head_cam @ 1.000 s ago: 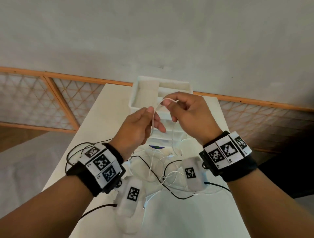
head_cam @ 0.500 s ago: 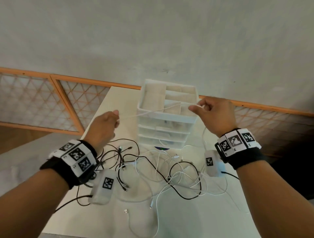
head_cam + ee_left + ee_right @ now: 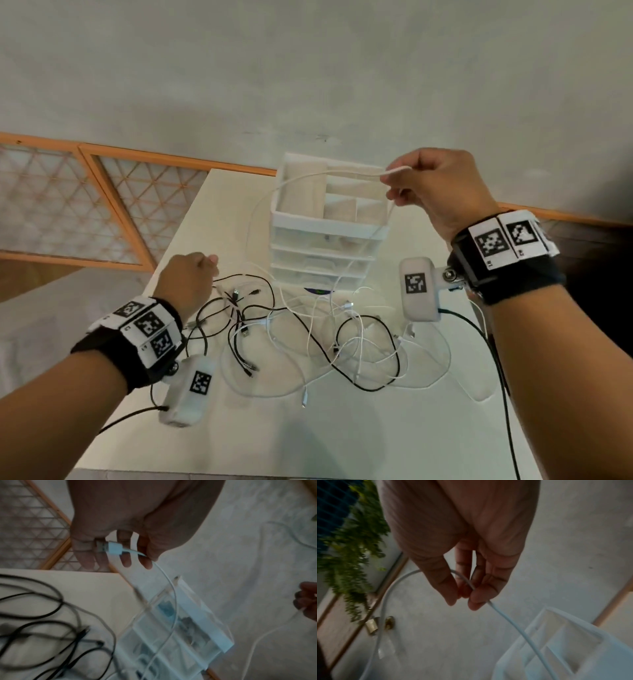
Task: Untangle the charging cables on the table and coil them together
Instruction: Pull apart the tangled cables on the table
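A white charging cable (image 3: 254, 214) arcs loosely between my two hands, in front of the drawer unit. My left hand (image 3: 191, 279) is low at the table's left, and its curled fingers (image 3: 125, 559) hold the cable's USB plug (image 3: 111, 547). My right hand (image 3: 431, 185) is raised above the drawer unit and pinches the same cable (image 3: 510, 620) between thumb and fingers (image 3: 476, 601). From that hand a further stretch drops to the tangle of black and white cables (image 3: 308, 335) on the table (image 3: 308, 438).
A white drawer organizer (image 3: 329, 233) with an open compartmented top stands at the back middle of the table, close under my right hand. Black cable loops (image 3: 219, 308) lie beside my left hand. A wall and a lattice panel (image 3: 68, 205) are behind.
My left hand has dropped toward the table at the left and my right hand has risen to the right. The white cable between them went from taut to a slack arc.
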A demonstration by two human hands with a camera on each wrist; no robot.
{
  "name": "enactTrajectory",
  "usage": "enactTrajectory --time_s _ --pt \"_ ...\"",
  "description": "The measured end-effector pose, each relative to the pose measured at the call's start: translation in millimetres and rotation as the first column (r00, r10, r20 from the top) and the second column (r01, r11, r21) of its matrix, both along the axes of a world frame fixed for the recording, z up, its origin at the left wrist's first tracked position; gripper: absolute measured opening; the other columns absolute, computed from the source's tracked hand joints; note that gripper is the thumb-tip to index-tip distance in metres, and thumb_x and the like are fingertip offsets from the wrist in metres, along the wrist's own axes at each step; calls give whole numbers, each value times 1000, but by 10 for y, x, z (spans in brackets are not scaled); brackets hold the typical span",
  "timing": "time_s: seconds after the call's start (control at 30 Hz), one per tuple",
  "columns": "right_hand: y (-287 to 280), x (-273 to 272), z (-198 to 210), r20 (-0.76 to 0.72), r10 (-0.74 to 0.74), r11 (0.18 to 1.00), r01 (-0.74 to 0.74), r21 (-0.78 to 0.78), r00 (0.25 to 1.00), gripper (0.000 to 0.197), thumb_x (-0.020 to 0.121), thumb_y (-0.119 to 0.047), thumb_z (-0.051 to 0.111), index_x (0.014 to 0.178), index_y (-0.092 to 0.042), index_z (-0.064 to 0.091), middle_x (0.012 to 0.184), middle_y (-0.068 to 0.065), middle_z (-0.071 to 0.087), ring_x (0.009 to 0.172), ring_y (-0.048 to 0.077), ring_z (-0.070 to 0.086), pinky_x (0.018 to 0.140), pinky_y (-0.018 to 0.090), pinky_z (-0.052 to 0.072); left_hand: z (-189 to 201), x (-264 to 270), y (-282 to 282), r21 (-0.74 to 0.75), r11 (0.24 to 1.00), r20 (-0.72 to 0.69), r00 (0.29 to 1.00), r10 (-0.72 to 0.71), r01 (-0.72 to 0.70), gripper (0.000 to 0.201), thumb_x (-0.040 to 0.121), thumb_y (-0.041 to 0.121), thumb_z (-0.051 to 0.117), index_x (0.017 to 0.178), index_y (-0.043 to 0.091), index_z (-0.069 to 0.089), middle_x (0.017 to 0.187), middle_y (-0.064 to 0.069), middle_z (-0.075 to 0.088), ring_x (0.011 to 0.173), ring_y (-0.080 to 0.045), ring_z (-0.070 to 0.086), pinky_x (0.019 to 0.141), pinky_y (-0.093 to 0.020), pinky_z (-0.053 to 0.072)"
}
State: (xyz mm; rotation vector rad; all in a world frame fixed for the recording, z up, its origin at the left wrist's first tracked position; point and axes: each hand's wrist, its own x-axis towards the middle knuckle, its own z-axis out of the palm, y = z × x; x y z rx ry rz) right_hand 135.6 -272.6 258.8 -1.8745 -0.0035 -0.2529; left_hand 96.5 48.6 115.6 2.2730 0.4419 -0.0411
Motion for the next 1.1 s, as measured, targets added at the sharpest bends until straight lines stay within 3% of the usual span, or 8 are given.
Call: enactTrajectory --time_s 0.1,0.2,0.37,0.43,0.6,0.67,0.83,1.1 --pt "143 -146 115 -21 82 996 -82 -34 996 7 80 -3 76 83 3 76 62 10 66 56 24 62 52 27 50 318 139 -9 -218 957 84 973 214 -192 31 103 18 39 84 15 63 105 -8 61 83 -26 58 85 -35 49" --pt "98 -157 69 -144 -106 993 98 -65 984 19 85 -17 71 79 1 74 56 5 56 41 16 49 39 20 32 691 226 31 -577 763 -20 939 344 -292 33 102 9 34 75 18 49 74 -5 44 54 -13 36 46 -21 42" --pt "19 -221 82 -316 -273 956 292 13 909 4 76 -10 63 73 -7 64 50 1 45 33 13 38 37 16 23 982 91 -67 -806 531 -187 964 187 -259 35 103 39 48 74 19 44 66 2 36 57 -14 38 74 -52 53" --pt "183 -271 61 -370 -184 972 224 68 911 4 76 -6 63 74 -8 61 48 2 46 33 15 40 41 18 24 1074 10 -348 -860 496 -92 993 81 -120 35 103 39 48 74 19 44 62 2 38 52 -14 38 71 -48 55" --pt "609 -398 44 -298 152 924 -28 382 942 15 95 -9 58 81 -4 58 52 6 53 43 22 53 43 25 40 1125 -193 -1205 -741 610 260 958 -123 280 23 107 27 36 95 18 54 84 -2 72 80 -19 66 73 -35 51" --pt "671 -421 98 -209 174 873 -52 486 962 9 99 -7 56 92 -1 55 57 9 56 48 26 58 43 27 47 970 -236 -1376 -708 624 273 943 -191 331 25 106 25 34 92 16 53 73 2 71 78 -19 68 69 -32 49" --pt "258 -197 236 -143 -169 690 221 689 975 8 102 -7 51 96 -4 54 48 6 56 46 26 62 45 26 51 199 -299 -1235 -716 639 121 951 -284 282 30 105 24 39 78 16 48 53 9 45 47 -9 44 56 -28 38" --pt "-281 307 -73 -220 -381 611 423 670 898 22 102 -1 36 101 -5 58 64 14 53 56 29 57 45 29 54 -337 -337 -784 -699 711 -144 958 -249 80 33 106 19 40 78 8 54 60 -3 43 53 -18 46 56 -26 36"
